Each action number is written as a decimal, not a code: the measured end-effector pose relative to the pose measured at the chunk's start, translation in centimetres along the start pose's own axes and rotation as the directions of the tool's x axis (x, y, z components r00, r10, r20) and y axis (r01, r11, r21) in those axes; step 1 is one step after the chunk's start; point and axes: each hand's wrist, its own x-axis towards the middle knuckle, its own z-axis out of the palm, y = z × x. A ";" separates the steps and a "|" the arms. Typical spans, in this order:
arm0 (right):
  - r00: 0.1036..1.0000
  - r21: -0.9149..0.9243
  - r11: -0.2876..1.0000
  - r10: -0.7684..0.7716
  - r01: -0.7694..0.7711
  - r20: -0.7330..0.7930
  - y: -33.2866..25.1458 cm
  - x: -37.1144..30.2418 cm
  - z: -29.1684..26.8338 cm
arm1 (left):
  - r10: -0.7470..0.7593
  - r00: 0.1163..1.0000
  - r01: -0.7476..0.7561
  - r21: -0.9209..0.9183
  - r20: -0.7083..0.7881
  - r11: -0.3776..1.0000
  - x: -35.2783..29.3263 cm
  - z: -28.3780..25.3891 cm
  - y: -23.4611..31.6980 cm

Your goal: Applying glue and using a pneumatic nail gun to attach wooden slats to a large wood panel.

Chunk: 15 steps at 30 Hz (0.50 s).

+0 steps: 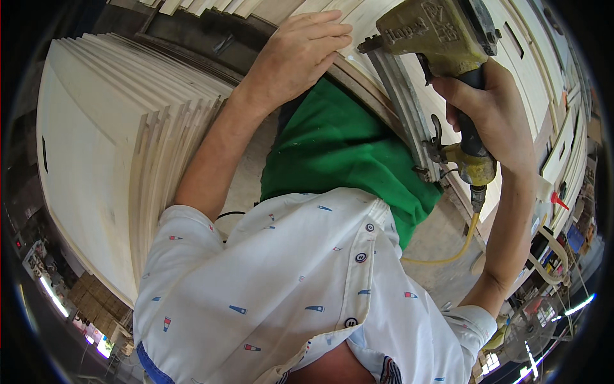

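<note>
item 1: left hand (299, 54). palm down, fingers extended and nearly together; resting at the edge of the pale wood panel (363, 24), pressing or steadying by the look of it, not gripped round anything visible.

item 2: right hand (489, 118). closed round the black handle of the nail gun (441, 38); finger near the trigger, whether pulled cannot be told.

item 3: nail gun. olive-yellow body, grey magazine (403, 115) slanting down toward the wearer, nose end close to the left fingertips; contact with wood cannot be made out.

item 4: work panel. on the work surface in front of the wearer, layered near edge running beside the green apron (345, 147).

item 5: step in hand, as judged. lining up the nail gun at the panel while the left hand steadies. the next move would call for a square, firm nose and left fingers well out of its line.

item 6: edges and room. left: 1 upright stack of thin panels (89, 160), just beside the left forearm, limiting sideways swing. right: more pale boards and 1 white bottle with red nozzle (559, 201), near the right forearm. below: yellow hose (464, 246), curving with some slack toward the apron; a possible snag. most open: above the panel.
</note>
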 end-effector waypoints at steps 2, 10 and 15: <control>1.000 -0.020 1.000 0.005 -0.005 0.000 -0.1 0.0 0.0 | -0.021 1.000 0.021 -0.001 0.002 1.000 -0.1 0.0 -0.1; 1.000 -0.013 1.000 0.018 -0.018 -0.026 -0.9 0.1 0.6 | -0.038 0.999 0.037 -0.051 -0.016 0.998 -0.5 0.0 -1.3; 0.999 -0.035 0.999 0.035 -0.036 -0.024 -1.2 0.6 0.6 | -0.094 0.995 0.098 -0.114 0.035 0.989 0.2 -0.7 -2.0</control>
